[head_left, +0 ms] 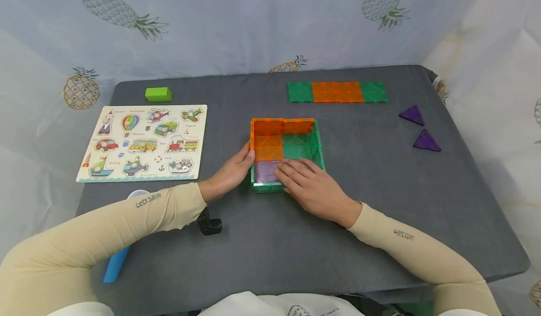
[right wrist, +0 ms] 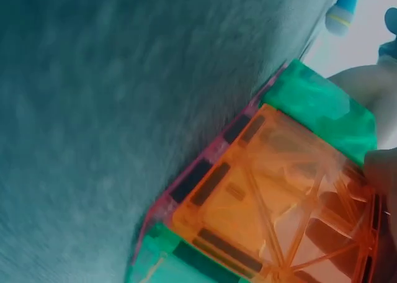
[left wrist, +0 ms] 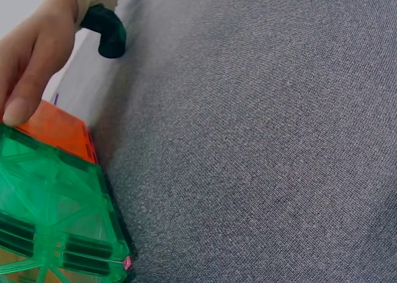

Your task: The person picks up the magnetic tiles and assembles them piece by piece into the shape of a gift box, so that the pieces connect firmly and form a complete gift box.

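Cream sleeves (head_left: 427, 250) come into my feed from 4 and 8 o'clock. Box (head_left: 298, 126) of clear tiles stands mid-table (head_left: 359, 175). Left hand (head_left: 228, 174) at its 9 o'clock wall: thumb on the rim, fingers along the outside, clamped on that side, probably to brace it. Right hand (head_left: 318, 188) comes over the near wall, fingers together and dipping inside, likely steadying from within. Thumb's mostly hidden from me, so I can't tell whether that hand pinches. Walls meet edge to edge, top open, so reaching in seems easy. Strip (head_left: 338, 92) lies flat at 1 o'clock, triangles (head_left: 412, 115) near 3, seemingly parked within reach. Puzzle (head_left: 142, 140) and block (head_left: 158, 94) crowd 9 to 10; mic (head_left: 116, 265) partly under a sleeve at 8. Most sliding room I see: toward 3, short of the triangles, and toward 6.
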Tool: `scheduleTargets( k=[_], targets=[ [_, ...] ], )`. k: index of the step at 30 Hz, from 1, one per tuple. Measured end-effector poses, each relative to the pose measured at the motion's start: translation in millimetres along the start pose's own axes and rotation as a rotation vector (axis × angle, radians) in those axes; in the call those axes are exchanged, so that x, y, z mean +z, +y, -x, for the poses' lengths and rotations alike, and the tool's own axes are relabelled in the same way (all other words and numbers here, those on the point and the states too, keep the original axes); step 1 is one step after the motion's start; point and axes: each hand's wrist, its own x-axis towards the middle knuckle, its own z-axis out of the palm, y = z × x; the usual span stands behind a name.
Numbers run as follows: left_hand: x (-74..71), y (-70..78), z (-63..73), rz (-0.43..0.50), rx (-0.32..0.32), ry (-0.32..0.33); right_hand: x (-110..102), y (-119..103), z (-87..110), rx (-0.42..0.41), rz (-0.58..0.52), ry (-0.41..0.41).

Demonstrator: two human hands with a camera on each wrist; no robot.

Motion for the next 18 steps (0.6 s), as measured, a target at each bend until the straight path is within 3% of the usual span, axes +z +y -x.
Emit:
scheduleTargets(
  k=[5, 13, 18],
  targets=[
    [1.1, 1.3, 1.0, -0.007, -0.010, 0.003, 1, 2, -1.6, 0.009, 0.014, 0.003],
    [1.0, 2.4, -0.8, -0.025, -0.015, 0.006, -2, 11, -0.2, 0.023, -0.098, 0.019],
    [0.6, 1.8, -0.5, -0.031, -0.023, 0.014, 0, 14, 0.9, 0.003, -0.047, -0.001]
  ],
)
